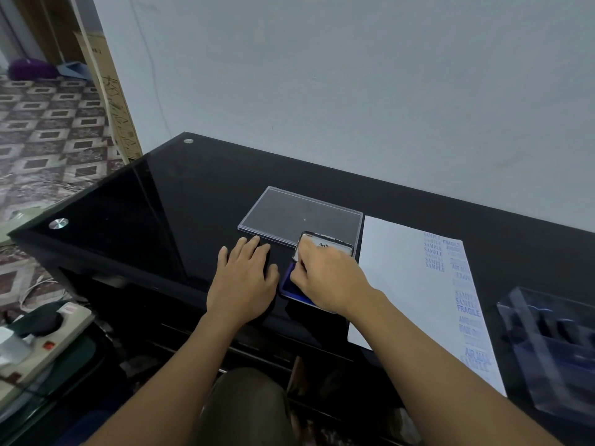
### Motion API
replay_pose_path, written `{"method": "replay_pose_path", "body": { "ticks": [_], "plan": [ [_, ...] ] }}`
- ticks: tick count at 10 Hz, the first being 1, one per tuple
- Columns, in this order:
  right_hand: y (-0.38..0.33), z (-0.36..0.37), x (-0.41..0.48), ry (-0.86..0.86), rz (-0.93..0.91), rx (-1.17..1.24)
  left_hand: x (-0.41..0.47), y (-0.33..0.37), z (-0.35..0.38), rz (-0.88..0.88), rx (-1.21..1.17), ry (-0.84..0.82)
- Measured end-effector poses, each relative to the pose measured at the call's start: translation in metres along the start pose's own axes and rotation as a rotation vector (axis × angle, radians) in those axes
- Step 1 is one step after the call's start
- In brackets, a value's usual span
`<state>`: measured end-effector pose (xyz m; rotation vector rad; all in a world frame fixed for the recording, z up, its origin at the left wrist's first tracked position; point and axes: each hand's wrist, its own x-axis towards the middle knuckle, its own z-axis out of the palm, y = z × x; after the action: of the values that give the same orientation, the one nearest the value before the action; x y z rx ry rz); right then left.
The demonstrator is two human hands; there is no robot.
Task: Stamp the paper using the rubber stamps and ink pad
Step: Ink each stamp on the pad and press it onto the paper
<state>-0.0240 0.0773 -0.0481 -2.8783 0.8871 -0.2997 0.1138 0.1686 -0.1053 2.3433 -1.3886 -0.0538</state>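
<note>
The ink pad [286, 286] lies on the black glass table [167, 201], its blue base showing under my right hand [325, 278]. Its hinged lid [331, 246], with a white label, stands raised at the far side. My right hand curls over the lid's near edge and grips it, covering most of the pad. My left hand [244, 281] rests flat on the table just left of the pad, fingers straight, holding nothing. The white paper [402, 284] lies to the right of the pad, with rows of blue stamped words along its right side. No stamp is visible in either hand.
A clear plastic cover [299, 210] lies flat behind the ink pad. A clear box [547, 342] with dark stamps inside stands at the right edge, beyond the paper. A power strip [48, 342] sits on a lower surface at the left. The wall is close behind the table.
</note>
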Motion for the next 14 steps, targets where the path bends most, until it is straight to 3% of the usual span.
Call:
{"method": "replay_pose_path", "body": {
  "ticks": [14],
  "plan": [
    [-0.002,-0.008,0.000,-0.027,0.030,0.070,0.003,0.001,-0.002,-0.031,-0.046,-0.031]
  ]
}}
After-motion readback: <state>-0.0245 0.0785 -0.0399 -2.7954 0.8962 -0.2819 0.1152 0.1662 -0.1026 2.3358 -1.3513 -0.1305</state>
